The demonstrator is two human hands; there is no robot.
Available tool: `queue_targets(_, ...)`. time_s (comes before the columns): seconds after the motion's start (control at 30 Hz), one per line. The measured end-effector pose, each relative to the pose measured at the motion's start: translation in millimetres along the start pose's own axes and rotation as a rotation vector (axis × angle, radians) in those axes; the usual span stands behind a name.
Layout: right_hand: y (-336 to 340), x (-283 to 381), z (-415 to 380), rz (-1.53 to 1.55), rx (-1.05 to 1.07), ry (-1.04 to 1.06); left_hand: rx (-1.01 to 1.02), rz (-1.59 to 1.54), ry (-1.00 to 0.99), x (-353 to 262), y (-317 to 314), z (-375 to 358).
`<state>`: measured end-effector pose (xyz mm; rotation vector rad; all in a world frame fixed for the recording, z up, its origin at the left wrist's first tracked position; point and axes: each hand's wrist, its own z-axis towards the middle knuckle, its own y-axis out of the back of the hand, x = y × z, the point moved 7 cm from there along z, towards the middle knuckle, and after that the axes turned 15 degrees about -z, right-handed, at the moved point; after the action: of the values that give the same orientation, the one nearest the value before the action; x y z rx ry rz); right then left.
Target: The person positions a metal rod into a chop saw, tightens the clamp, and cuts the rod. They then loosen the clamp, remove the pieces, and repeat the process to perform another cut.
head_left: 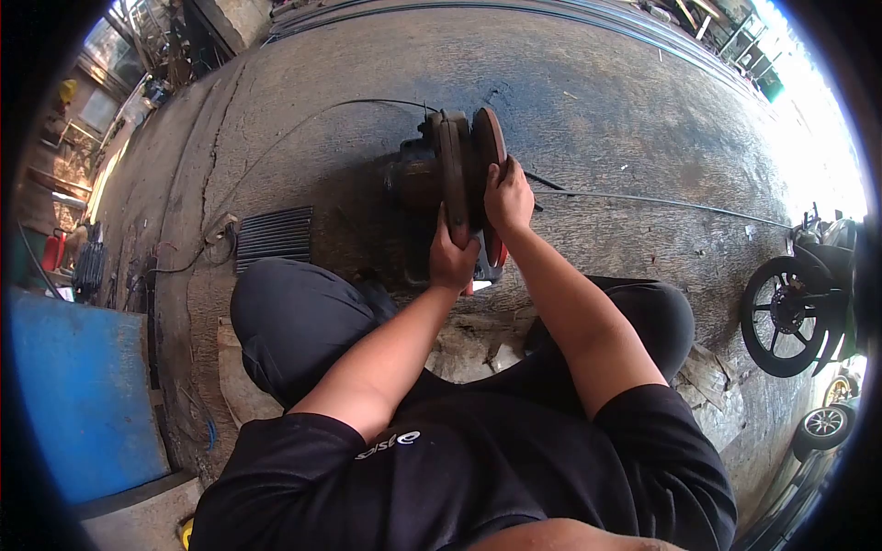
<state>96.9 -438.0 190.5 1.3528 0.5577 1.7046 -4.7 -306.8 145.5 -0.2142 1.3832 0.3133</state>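
Note:
A rusty cut-off machine (pixel 418 179) with a dark motor body sits on the floor in front of my crossed legs. On its right side stands a large reddish-brown disc (pixel 491 133), edge toward me, beside a narrow dark guard (pixel 452 151). My left hand (pixel 455 260) grips the near lower end of the guard, its thumb out to the right. Over the right face and rim of the disc, my right hand (pixel 509 196) is closed. A red part and a small white piece show below the disc, partly hidden by my hands.
Left of the machine lies a row of dark metal rods (pixel 276 235). A cable (pixel 303 119) curves from the machine to the left. One long thin rod (pixel 661 203) runs right toward a parked motorcycle (pixel 790 308). A blue panel (pixel 83 395) stands at left; long bars line the far floor.

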Motion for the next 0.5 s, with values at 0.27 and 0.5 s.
queue_targets(0.27, -3.4, -1.4, 1.2, -0.014, 0.006, 0.006, 0.002, 0.036, -0.016, -3.4, 0.2, -0.1)
queue_targets(0.5, -1.9, -0.6, 0.6, -0.008, 0.002, 0.001, 0.008, 0.008, -0.003, 1.0, 0.3, -0.3)
